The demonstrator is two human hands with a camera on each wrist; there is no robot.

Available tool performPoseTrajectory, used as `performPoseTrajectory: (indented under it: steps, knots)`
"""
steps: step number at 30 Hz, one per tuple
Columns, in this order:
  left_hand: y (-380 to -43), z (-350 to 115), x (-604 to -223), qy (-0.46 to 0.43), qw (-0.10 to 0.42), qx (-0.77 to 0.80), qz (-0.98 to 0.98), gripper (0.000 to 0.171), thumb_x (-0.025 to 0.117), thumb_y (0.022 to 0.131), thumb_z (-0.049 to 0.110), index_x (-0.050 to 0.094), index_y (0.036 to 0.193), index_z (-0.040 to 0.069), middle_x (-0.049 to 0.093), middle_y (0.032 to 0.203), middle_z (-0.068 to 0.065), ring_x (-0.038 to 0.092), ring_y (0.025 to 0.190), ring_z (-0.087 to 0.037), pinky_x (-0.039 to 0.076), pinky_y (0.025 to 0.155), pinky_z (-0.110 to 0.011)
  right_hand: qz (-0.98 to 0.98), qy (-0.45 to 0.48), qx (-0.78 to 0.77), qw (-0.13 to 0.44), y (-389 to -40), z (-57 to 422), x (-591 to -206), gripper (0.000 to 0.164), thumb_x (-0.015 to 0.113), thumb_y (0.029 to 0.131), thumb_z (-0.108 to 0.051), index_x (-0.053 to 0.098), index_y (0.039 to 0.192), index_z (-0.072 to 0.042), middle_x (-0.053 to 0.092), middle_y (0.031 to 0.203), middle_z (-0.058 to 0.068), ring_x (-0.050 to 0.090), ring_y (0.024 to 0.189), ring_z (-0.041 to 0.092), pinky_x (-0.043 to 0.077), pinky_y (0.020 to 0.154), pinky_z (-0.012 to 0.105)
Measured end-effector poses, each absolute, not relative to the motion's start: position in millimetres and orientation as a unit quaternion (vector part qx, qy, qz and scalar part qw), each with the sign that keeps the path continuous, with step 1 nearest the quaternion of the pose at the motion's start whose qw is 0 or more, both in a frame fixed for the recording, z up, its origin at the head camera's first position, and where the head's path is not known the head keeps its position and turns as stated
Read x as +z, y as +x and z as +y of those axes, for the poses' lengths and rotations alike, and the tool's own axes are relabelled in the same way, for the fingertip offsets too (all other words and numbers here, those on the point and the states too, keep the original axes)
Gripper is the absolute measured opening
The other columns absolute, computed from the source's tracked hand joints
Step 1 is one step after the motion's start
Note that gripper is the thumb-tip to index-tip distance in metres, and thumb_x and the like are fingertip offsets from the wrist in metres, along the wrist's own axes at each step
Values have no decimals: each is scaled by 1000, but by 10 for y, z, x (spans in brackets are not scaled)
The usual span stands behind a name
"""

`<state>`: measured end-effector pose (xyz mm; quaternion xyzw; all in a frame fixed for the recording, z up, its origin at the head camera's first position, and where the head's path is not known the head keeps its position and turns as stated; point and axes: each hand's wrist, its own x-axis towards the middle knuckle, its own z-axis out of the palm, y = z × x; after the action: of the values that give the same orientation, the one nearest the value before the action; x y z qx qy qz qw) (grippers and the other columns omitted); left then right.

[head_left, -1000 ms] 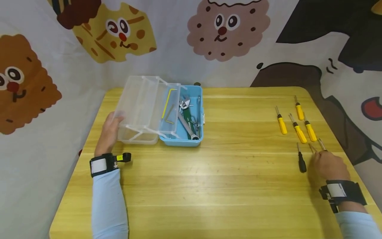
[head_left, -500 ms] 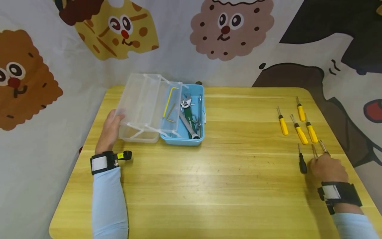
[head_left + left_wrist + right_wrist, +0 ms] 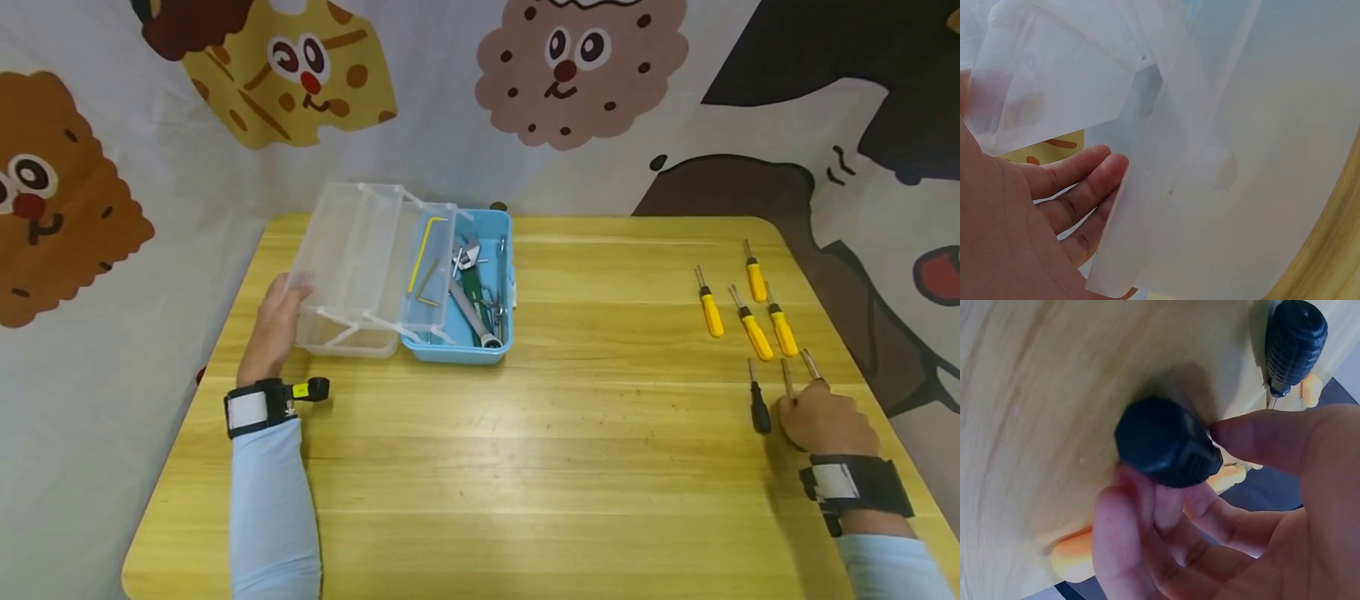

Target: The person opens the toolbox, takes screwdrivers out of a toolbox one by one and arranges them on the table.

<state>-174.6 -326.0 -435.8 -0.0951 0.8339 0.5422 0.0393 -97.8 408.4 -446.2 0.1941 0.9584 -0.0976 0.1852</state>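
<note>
At the table's right side, my right hand [image 3: 828, 421] pinches a black-handled screwdriver [image 3: 1160, 444] between thumb and fingers. Its shaft points away from me, low over the table. Just left of it lies another black screwdriver [image 3: 760, 408]; a yellow one [image 3: 1072, 559] is partly hidden by the hand. My left hand [image 3: 273, 325] holds the edge of a translucent tray [image 3: 348, 242] on the open toolbox, thumb over the edge. In the left wrist view, the other fingers [image 3: 1085, 194] extend behind, their tips against a lower translucent tray [image 3: 1210, 206].
The toolbox's blue base [image 3: 457, 357] holds an adjustable wrench [image 3: 471, 279], a ratchet wrench [image 3: 476, 317] and other metal tools. Hex keys [image 3: 425, 258] show by the tray. Several yellow screwdrivers [image 3: 753, 333] lie on the right of the wooden table [image 3: 555, 467]. A patterned curtain [image 3: 450, 108] hangs behind.
My right hand has shifted slightly, and the shaft of the black screwdriver in it has swung from a leftward slant to pointing nearly straight ahead. The left hand keeps its hold on the tray.
</note>
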Motion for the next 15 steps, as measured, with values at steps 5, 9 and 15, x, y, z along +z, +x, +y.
performPoseTrajectory:
  steps: [5, 9, 15]
  knots:
    - [-1754, -3251, -4356, -96, 39, 540, 835, 66, 28, 111, 59, 29, 164, 20, 43, 153, -15, 40, 134, -30, 31, 118, -62, 956, 193, -104, 196, -967, 4096, -4438, 43, 43, 103, -35, 48, 79, 0, 50, 68, 18, 51, 62, 35, 41, 53, 45]
    - [-1754, -3243, -4352, -96, 38, 542, 834, 65, 28, 111, 58, 29, 164, 20, 43, 152, -14, 42, 132, -28, 32, 117, -61, 954, 195, -105, 204, -975, 4094, -4403, 43, 44, 103, -36, 50, 75, -4, 49, 66, 12, 51, 61, 31, 40, 52, 41]
    - [-1750, -3249, -4350, -97, 41, 543, 833, 65, 28, 111, 57, 28, 165, 21, 43, 153, -14, 41, 132, -28, 32, 117, -61, 957, 182, -99, 201, -988, 4074, -4322, 43, 45, 104, -34, 52, 84, 3, 50, 68, 13, 51, 62, 30, 39, 53, 41]
